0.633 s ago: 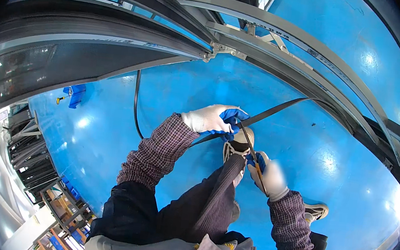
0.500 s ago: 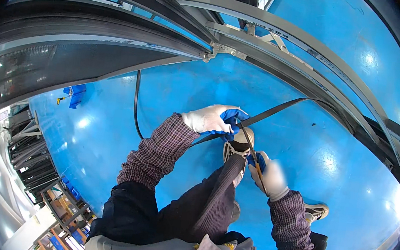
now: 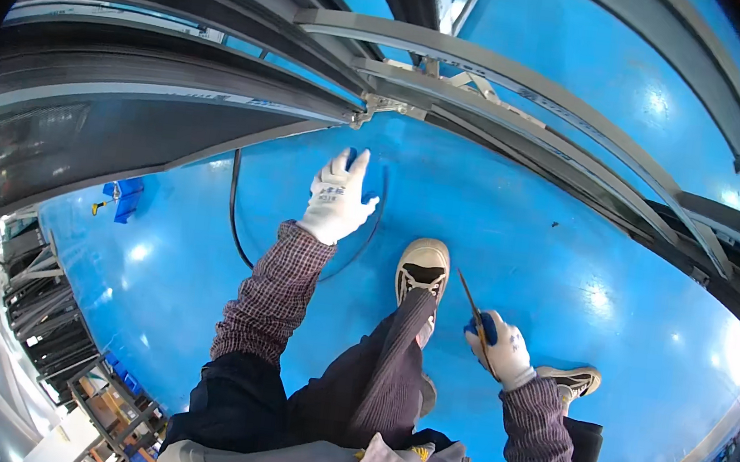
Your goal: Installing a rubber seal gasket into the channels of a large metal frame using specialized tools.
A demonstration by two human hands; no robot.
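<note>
A: Two gloved hands, doing two different things. Left hand (image 3: pixel 335 198) is spread flat, fingers apart, reaching out over the black cable (image 3: pixel 235 216) that loops on the blue floor (image 3: pixel 526 221); can't tell if it's touching it. Right hand (image 3: pixel 503 348) is clenched on a blue-handled tool (image 3: pixel 478 321) with a thin blade pointing up and away.

B: How does the cable handle?

A: Judging by the loose curve, it's thin, light and floppy. It won't hold its shape, so better grabbed on the arc near the palm than at an end. Probably slick on that glossy floor.

B: Where exactly is it?

A: Lying on the floor, curving from the left of the sleeve round under the left hand, just ahead of the shoe (image 3: pixel 423 269).

B: Counts?

A: One cable, one tool, two shoes in view, several grey metal frame rails (image 3: pixel 498 72) beyond.
</note>
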